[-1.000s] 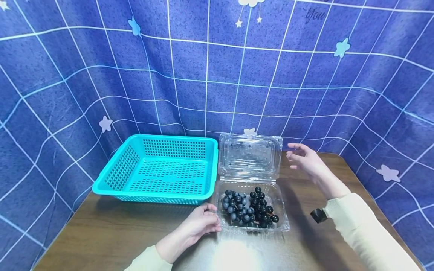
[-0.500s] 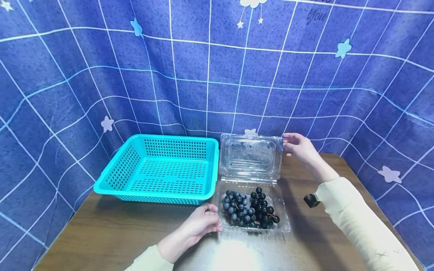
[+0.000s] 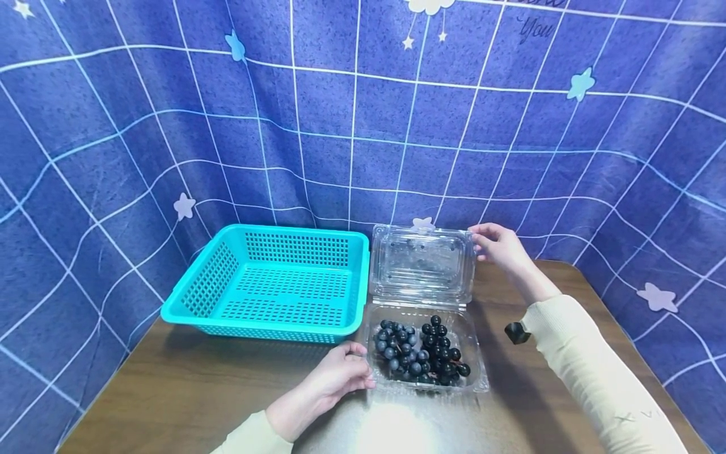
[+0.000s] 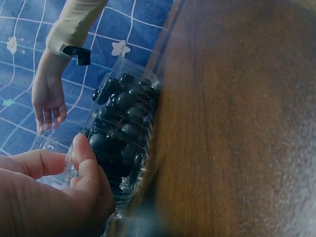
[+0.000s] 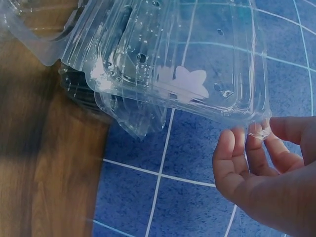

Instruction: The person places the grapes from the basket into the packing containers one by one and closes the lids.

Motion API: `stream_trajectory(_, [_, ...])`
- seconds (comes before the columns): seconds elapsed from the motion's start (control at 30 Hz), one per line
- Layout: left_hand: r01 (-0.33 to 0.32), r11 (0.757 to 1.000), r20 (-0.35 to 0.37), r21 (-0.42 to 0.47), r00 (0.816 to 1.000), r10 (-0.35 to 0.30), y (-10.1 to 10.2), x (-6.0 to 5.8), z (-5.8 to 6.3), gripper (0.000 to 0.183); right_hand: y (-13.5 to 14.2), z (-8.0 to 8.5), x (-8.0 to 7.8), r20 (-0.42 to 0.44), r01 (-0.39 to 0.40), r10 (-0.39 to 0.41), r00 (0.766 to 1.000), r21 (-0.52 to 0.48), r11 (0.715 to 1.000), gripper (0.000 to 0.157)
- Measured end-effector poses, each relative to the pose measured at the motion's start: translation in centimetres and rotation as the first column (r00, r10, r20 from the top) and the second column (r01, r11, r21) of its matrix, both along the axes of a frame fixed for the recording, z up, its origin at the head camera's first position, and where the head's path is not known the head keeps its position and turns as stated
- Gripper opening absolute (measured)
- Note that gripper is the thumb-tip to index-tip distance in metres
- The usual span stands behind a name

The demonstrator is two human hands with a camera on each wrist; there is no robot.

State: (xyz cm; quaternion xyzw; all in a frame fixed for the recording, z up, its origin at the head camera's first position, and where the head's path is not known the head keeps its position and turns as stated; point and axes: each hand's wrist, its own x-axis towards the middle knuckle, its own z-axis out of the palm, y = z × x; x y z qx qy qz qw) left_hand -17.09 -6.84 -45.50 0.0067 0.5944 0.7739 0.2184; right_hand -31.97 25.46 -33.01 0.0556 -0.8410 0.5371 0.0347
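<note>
A clear plastic clamshell container lies on the table with its lid raised at the back. Inside its base are a dusty-blue bunch of grapes and a shiny black bunch. My left hand pinches the base's left rim between thumb and fingers; the left wrist view shows the thumb at that rim, beside the dark grapes. At the lid's far right corner, my right hand pinches the edge. The right wrist view shows its fingertips at the lid's corner.
A turquoise perforated basket stands left of the container, close beside it. Behind the brown wooden table hangs a blue curtain with white lines and stars. A small black piece sits at the right sleeve's cuff.
My right hand has moved left from beside the lid and taken hold of its corner. The left hand stays at the base's rim. The whole head view has shifted slightly.
</note>
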Motion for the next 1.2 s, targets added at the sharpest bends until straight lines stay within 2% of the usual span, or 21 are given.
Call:
stream_trajectory(0.37, [0.004,1.0,0.005,-0.003,1.0,-0.004,0.1,0.1,0.1,0.045,0.3,-0.3,0.1,-0.064,-0.056,0.058,0.996,0.026,0.998,0.028])
stream_trajectory(0.67, [0.015,1.0,-0.002,-0.003,1.0,-0.015,0.0,0.0,0.1,0.045,0.6,-0.3,1.4,-0.152,-0.058,0.074,0.986,0.112,0.992,0.025])
stream_trajectory(1.0, [0.015,1.0,0.006,0.018,1.0,-0.015,-0.2,0.0,-0.2,0.049,0.7,-0.4,2.8,-0.25,-0.053,0.091,0.964,0.154,0.987,0.021])
stream_trajectory(1.2, [0.014,1.0,0.018,0.003,1.0,-0.014,-0.1,0.0,-0.3,0.049,0.7,-0.6,3.9,-0.326,-0.036,0.095,0.94,0.181,0.983,0.018])
